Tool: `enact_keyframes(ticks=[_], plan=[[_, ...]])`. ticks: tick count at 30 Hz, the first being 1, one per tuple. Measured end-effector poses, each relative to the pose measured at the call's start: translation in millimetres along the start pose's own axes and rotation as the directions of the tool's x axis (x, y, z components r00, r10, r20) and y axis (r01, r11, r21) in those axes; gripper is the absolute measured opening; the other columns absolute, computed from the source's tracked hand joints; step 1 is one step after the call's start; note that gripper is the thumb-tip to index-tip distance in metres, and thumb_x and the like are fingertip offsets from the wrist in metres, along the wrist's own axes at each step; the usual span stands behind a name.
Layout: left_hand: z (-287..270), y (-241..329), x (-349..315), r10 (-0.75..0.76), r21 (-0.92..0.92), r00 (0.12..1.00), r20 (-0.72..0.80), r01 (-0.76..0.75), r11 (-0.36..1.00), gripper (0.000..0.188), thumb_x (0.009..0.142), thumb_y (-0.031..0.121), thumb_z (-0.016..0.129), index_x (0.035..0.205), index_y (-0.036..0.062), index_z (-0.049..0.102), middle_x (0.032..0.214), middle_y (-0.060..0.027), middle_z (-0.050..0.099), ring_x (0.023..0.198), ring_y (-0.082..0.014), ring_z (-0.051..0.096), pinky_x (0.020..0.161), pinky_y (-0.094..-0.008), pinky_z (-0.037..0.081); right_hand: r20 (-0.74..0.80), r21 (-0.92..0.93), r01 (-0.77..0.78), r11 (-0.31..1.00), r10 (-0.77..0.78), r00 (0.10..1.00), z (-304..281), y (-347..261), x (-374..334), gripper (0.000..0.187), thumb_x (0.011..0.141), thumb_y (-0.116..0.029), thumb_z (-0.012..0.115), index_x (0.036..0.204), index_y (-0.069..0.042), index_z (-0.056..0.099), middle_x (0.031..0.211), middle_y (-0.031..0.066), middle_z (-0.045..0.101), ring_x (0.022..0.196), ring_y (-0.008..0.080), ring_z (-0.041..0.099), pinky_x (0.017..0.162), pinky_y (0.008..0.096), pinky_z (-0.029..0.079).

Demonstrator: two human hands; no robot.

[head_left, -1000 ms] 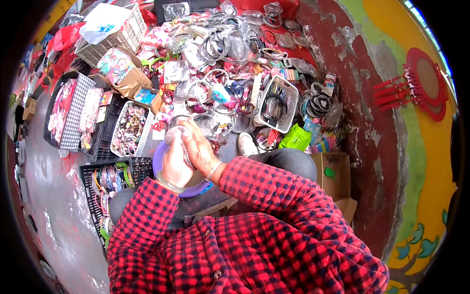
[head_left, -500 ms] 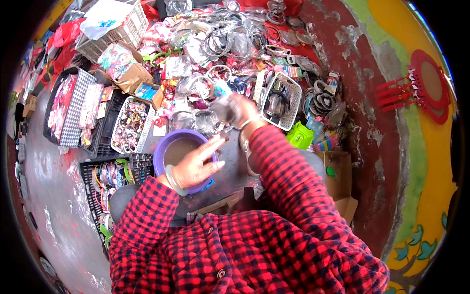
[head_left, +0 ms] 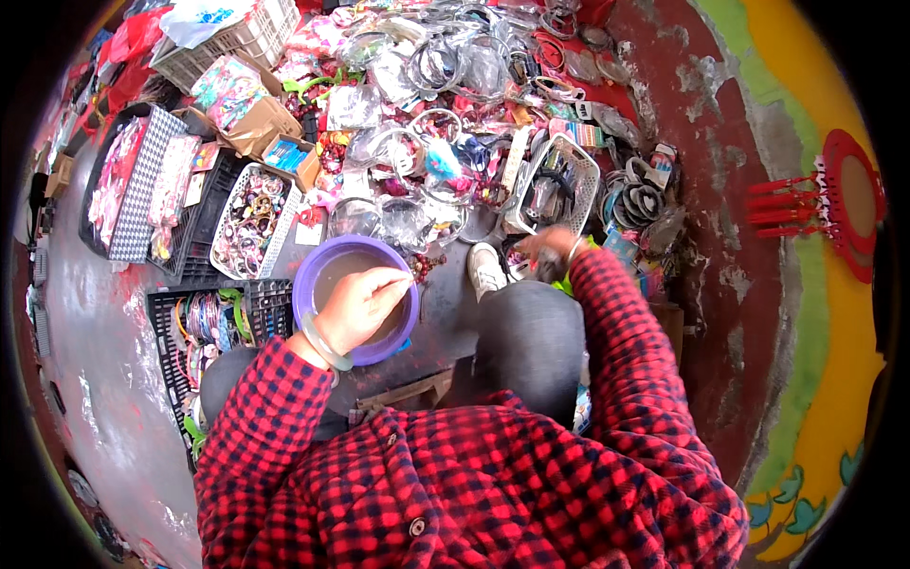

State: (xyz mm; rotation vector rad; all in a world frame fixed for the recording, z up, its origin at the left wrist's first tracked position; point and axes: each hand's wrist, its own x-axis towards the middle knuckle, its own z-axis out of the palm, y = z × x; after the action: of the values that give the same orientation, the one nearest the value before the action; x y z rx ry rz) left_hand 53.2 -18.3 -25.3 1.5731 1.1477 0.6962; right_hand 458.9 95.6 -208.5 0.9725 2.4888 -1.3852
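My left hand (head_left: 358,305) hangs over the purple basin (head_left: 301,275), thumb and fingers pinched together; what they hold, if anything, is too small to make out. A pale bangle circles that wrist. Just past the fingertips, a small cluster of dark red beads (head_left: 428,266) lies by the basin's rim. Murky liquid shows inside the basin. To the right, my right hand (head_left: 553,247) is smeared by motion, above my knee and close to the white basket (head_left: 586,194). Something greyish shows beneath its fingers, but neither its kind nor the grip is clear.
Plastic-wrapped hair hoops (head_left: 441,64) and small goods are heaped ahead. At left are a white basket of hair ties (head_left: 284,220) and a black crate of headbands (head_left: 167,327). My white shoe (head_left: 485,269) stands between the hands. A peeling red border (head_left: 711,218) runs along the right.
My right hand has swung right and nearer to me, away from the basin side. My left hand has shifted slightly left, its fingers drawn from spread into a pinch. My right knee has come into view.
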Motion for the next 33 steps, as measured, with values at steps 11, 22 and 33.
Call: enact_keyframes(ticks=[11,22,33], plan=[[1.0,-26.9,2.6,-0.197,-0.069,0.98,0.038,0.199,0.978,0.019,0.087,0.014,0.054,0.096,-0.0015,0.061,0.083,-0.0098,0.065,0.076,-0.0151,0.061,0.068,-0.0261,0.047,0.037,-0.496,-0.369,0.786,0.444,0.895,164.8,86.0,50.2,0.028,0.075,-0.026,0.05,0.092,-0.011,0.067,0.102,0.0219,0.059,0.093,0.0342,0.059,0.08,0.0413,0.048],[4.4,-45.0,6.0,-0.24,-0.042,0.969,0.05,0.242,0.969,0.019,0.086,0.014,0.055,0.094,-0.0016,0.062,0.082,-0.0088,0.065,0.074,-0.0131,0.06,0.067,-0.026,0.046,0.045,-0.297,-0.586,0.754,0.624,0.78,200.6,129.9,60.2,0.035,0.08,-0.026,0.048,0.101,-0.004,0.064,0.107,0.0242,0.057,0.103,0.035,0.055,0.088,0.04,0.044],[6.1,-47.3,5.7,-0.271,-0.027,0.961,0.047,0.273,0.962,0.019,0.086,0.014,0.056,0.094,-0.0016,0.061,0.081,-0.0096,0.065,0.075,-0.0138,0.061,0.066,-0.0265,0.046,-0.227,0.171,-0.872,0.459,0.879,0.419,145.5,34.1,35.4,0.032,0.077,-0.025,0.052,0.098,-0.004,0.064,0.103,0.0211,0.06,0.098,0.0319,0.058,0.084,0.0391,0.046]])
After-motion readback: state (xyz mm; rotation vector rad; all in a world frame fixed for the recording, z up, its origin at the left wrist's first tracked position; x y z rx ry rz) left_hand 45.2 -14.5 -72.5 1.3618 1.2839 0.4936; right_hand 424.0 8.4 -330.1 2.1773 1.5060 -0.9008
